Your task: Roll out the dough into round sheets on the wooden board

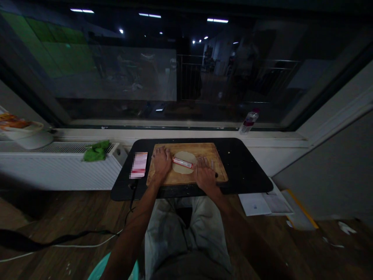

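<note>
1. Green cloth (97,151) on radiator (58,167), well left of the left hand (162,161); neither hand on it.
2. Phone (139,165), screen lit, on black tabletop (247,175), just left of the left hand, not touching.
3. Left hand: palm down, fingers outstretched, fairly close together, over the roller's left end. No pinch visible; contact under the palm hidden.
4. Roller (182,162): pale middle, red edges, lying slantwise across the dough between the hands, right end nearer the body.
5. Dough (181,170): between the hands, under the roller, on wooden board (204,148). Done: already a flat, roughly round sheet, one piece; flattening looks well along. Left: roller not yet off it, sheet not yet off the board. Thickness, evenness: can't tell.
6. Right hand (204,173): palm down, fingers slightly spread, over the roller's right end. Not visibly curled around it; underside hidden.
7. Dark round spot (216,175) just right of the right hand, in line with the roller; can't tell if it's the roller's tip.
8. Bottle (249,121) on windowsill (221,134), beyond the right hand and further right.
</note>
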`<act>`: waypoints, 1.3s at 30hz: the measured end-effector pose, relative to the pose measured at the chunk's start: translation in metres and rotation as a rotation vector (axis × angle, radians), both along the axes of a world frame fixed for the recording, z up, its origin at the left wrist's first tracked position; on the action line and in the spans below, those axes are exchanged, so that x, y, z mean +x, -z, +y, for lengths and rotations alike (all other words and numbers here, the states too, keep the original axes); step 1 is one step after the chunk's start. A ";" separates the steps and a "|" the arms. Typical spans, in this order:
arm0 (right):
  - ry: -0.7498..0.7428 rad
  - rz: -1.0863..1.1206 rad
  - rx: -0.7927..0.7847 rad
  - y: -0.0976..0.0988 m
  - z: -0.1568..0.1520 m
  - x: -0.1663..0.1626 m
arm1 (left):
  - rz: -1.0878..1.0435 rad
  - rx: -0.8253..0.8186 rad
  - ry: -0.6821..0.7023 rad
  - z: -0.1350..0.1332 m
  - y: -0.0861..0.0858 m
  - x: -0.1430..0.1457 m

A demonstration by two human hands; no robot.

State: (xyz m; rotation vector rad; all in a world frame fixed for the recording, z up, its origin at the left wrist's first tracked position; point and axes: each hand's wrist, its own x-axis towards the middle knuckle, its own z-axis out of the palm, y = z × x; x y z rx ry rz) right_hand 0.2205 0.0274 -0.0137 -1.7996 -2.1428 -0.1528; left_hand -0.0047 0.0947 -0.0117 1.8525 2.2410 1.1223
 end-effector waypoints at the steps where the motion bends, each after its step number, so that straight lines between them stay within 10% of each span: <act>1: -0.012 -0.003 0.022 0.002 -0.006 -0.001 | -0.006 -0.004 -0.007 0.000 -0.001 0.000; 17: -0.095 -0.008 0.177 0.015 -0.046 -0.006 | -0.016 -0.049 -0.035 -0.001 -0.005 -0.002; 30: 0.001 -0.041 -0.140 -0.014 0.036 0.015 | 0.003 -0.042 -0.003 -0.003 -0.004 0.000; 39: -0.090 -0.033 0.026 0.000 -0.008 0.004 | -0.047 -0.050 -0.009 -0.003 -0.003 -0.002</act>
